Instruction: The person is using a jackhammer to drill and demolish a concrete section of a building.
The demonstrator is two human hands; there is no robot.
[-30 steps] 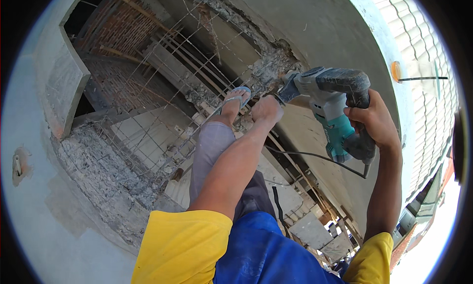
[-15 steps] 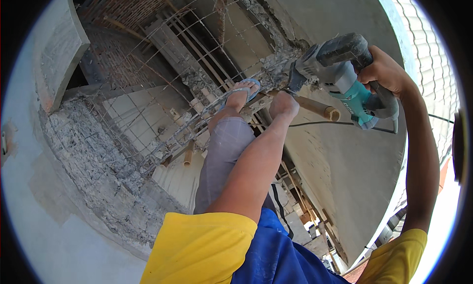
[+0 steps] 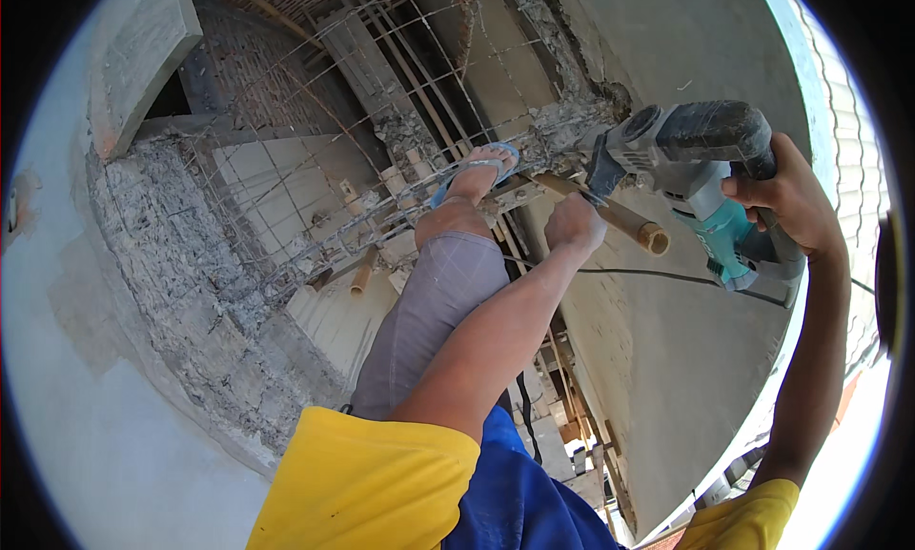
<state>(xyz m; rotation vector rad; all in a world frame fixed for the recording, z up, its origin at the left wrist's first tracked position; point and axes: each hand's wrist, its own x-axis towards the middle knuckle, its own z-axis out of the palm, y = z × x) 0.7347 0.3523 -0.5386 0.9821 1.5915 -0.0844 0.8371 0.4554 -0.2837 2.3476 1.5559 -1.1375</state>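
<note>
I hold a grey and teal power hammer (image 3: 686, 159) in both hands, its nose pointed at a broken concrete edge (image 3: 562, 121) with bare steel mesh (image 3: 315, 159). My left hand (image 3: 575, 224) is closed around the tool's front, by its side handle. At the tool's rear, my right hand (image 3: 791, 199) grips the handle. My leg in grey trousers (image 3: 438, 302) stretches out ahead. Its foot in a blue sandal (image 3: 477, 173) rests on a bamboo pole (image 3: 620, 221) just below the tool.
A chipped concrete wall (image 3: 181, 264) runs along the left, and a smooth grey wall (image 3: 686, 359) drops away on the right. A black cable (image 3: 658, 275) hangs from the tool. Far below lie boards and blocks (image 3: 562, 397).
The tool and both hands have shifted right and slightly down in the picture, and more of the mesh and chipped wall shows at left. Both hands keep their grip.
</note>
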